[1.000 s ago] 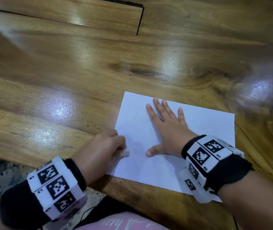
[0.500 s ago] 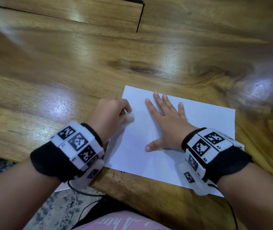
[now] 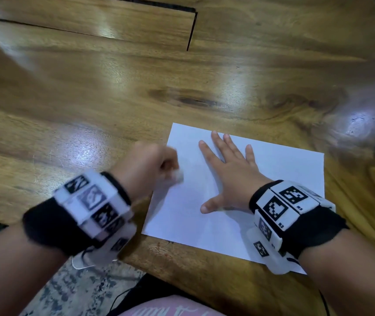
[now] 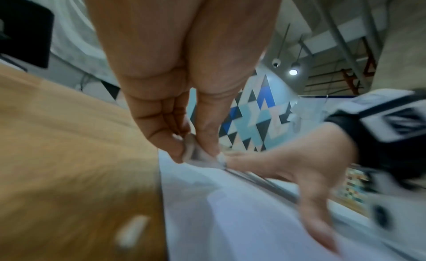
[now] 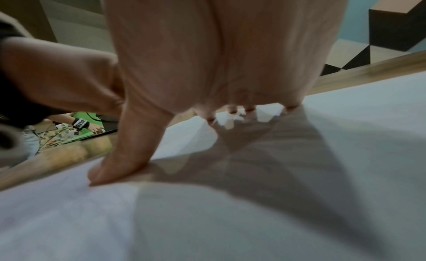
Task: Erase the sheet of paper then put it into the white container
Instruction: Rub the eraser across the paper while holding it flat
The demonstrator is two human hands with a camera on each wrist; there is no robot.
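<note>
A white sheet of paper [image 3: 280, 179] lies at the near edge of the wooden table [image 3: 91, 99]. My right hand [image 3: 225, 169] lies flat on the sheet with straight, spread fingers, pressing it down; the right wrist view shows its thumb [image 5: 119, 155] and fingertips on the paper [image 5: 230, 219]. My left hand [image 3: 152, 165] pinches a small white eraser [image 3: 178, 175] at the sheet's left part. In the left wrist view the eraser [image 4: 196, 152] sits between thumb and fingers and touches the paper [image 4: 230, 219] by a dark pencil line. No white container is in view.
The table carries a dark seam [image 3: 191, 30] at the far side. A patterned carpet [image 3: 72, 290] lies below the table's near edge, with a thin cable [image 3: 118, 299] over it. A pink garment [image 3: 170, 309] shows at the bottom.
My left hand with the eraser went up the sheet's left edge, then came back a little toward me; it is blurred now. The right hand stayed flat on the paper.
</note>
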